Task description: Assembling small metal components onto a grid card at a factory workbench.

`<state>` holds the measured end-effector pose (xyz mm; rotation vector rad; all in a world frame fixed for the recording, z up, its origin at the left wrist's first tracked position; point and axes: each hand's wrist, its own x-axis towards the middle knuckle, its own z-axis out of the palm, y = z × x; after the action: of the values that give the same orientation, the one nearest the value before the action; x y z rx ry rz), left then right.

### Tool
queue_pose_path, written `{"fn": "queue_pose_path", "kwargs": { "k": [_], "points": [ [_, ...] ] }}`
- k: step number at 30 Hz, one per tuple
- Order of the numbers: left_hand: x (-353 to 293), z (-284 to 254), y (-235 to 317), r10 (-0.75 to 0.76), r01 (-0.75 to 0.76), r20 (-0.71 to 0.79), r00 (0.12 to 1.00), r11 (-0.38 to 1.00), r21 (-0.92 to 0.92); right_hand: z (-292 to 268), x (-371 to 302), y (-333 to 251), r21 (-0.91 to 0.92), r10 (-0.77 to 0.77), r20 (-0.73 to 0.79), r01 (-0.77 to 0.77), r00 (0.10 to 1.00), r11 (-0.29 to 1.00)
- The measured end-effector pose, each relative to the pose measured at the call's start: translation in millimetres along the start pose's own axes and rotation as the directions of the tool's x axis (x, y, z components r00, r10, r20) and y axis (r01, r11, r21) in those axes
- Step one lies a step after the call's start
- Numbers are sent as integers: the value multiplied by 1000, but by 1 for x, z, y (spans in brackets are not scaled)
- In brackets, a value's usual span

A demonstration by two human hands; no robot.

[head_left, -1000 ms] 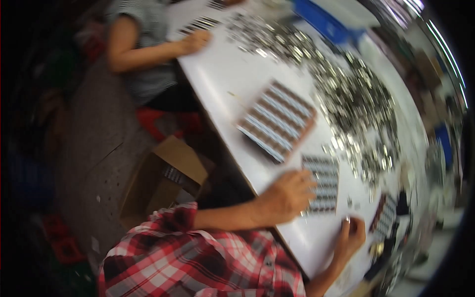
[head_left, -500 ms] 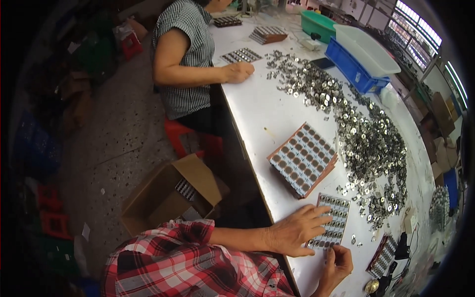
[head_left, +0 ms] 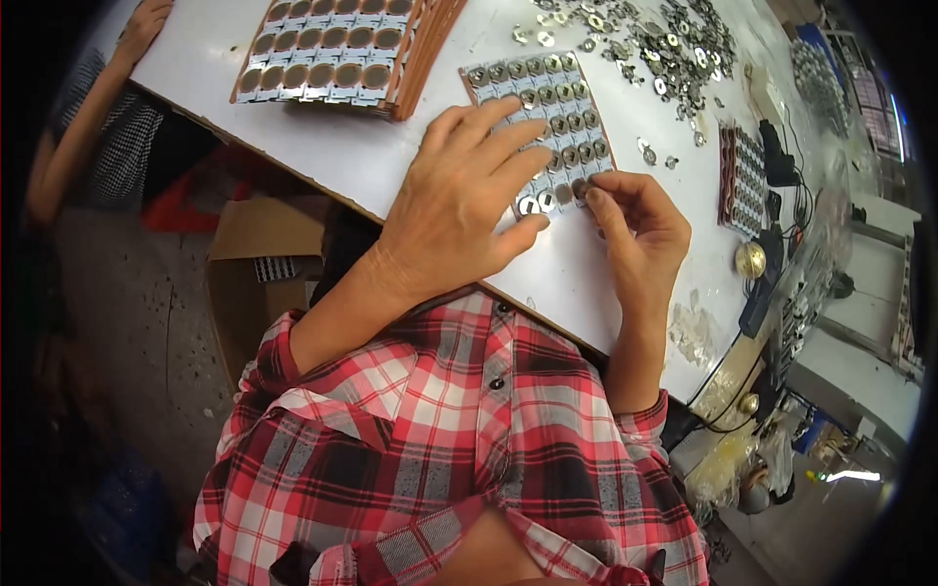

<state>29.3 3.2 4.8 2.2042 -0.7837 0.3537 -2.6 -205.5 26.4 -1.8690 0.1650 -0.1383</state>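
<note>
A panel of small circuit boards (head_left: 562, 127) lies on the white table in front of me, most of its round spots topped with small metal parts. My left hand (head_left: 469, 186) rests over its left side, fingers spread and thumb stretched out, covering some rows. Two shiny metal parts (head_left: 537, 203) sit in the nearest row, close to that thumb. At the near right corner of the panel, my right hand (head_left: 640, 225) pinches with thumb and forefinger at the row's end. Whatever is between those fingertips is too small and covered to make out.
A thick stack of similar panels (head_left: 327, 49) stands at the far left. Loose metal parts (head_left: 674, 49) are heaped beyond my panel. To the right are another panel stack (head_left: 743, 181), a brass-coloured round object (head_left: 750, 260) and black cables. A cardboard box (head_left: 264, 230) sits below the table edge.
The view has swung down and round, so the panel and both hands appear higher. My left hand stays spread on the panel; my right hand has its pinch at the near corner, where shiny parts now show.
</note>
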Motion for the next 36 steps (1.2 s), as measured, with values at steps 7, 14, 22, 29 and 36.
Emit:
{"fn": "queue_pose_path", "kwargs": {
  "k": [7, 14, 22, 29, 36],
  "points": [
    [-2, 9, 1, 1, -1, -23, 1000, 1000, 2, 0, -5, 0, -107, -39, 87, 48, 995, 993],
    [-5, 10, 5, -3, 3, -11, 1000, 1000, 18, 3, -10, -4, -165, -66, 86, 80, 994, 983],
    [-1, 9, 3, -3, 4, -12, 1000, 999, 48, 2, -7, -1, -209, -103, 44, 110, 994, 972],
    [-2, 9, 3, -17, 17, -11, 1000, 999, 51, -1, -1, 0, -249, -116, 157, 153, 981, 956],
    [-3, 8, 6, -11, 10, 16, 1000, 998, 56, -7, 1, -4, -196, -73, 230, 120, 970, 973]
  ]
}}
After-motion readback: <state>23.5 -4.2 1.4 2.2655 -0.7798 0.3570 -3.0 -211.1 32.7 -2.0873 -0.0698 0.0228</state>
